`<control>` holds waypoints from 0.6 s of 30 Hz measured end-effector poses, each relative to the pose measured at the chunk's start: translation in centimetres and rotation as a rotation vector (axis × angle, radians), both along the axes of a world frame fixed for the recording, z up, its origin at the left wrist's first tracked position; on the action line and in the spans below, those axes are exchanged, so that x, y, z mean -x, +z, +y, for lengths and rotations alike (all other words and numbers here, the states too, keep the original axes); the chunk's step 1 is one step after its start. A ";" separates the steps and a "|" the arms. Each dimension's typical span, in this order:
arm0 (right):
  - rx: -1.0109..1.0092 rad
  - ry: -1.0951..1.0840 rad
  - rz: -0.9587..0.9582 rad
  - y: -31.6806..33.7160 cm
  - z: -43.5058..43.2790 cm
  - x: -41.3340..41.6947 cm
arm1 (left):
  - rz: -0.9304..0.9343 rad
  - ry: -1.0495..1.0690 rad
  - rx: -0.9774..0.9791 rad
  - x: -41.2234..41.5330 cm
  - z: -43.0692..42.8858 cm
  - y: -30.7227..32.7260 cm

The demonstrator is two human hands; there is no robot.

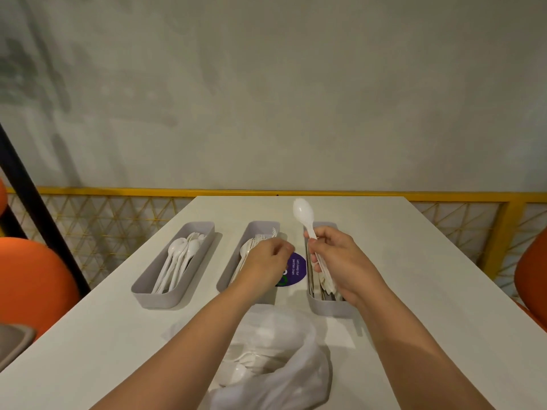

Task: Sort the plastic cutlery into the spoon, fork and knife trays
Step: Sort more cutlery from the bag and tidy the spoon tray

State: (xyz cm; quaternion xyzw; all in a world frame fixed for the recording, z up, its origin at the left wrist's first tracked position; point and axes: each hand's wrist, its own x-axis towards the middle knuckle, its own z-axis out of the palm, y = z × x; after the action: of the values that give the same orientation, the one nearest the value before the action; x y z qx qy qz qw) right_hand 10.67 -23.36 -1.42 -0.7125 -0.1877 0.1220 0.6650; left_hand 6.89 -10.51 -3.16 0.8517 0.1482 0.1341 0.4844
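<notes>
Right grip (337, 258) pinches spoon (302, 210), perhaps more, above white table (414, 276); grey wall (266, 99) behind.

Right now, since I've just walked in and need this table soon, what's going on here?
A person is sorting white plastic cutlery into grey trays on a table. Their right hand holds a white plastic spoon upright above the right tray. Their left hand, fingers curled, is over the middle tray, which holds forks; whether it grips anything is unclear. The left tray has spoons in it. A plastic bag with more cutlery lies nearest the person.
</notes>
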 end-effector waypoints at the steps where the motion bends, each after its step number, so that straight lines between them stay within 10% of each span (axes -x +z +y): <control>1: -0.013 -0.004 -0.006 0.0 -0.1 0.1 | 0.005 -0.043 0.097 0.4 -0.3 0.3; 18: 0.068 0.097 -0.045 -0.6 4.5 3.0 | -0.031 0.015 0.092 4.9 5.3 1.4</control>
State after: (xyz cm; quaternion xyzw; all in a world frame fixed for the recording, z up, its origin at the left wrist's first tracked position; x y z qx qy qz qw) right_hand 7.71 -18.87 -2.07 -0.7275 -0.2327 0.1442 0.6292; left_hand 1.96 -5.23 -1.76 0.8252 0.1530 0.1438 0.5243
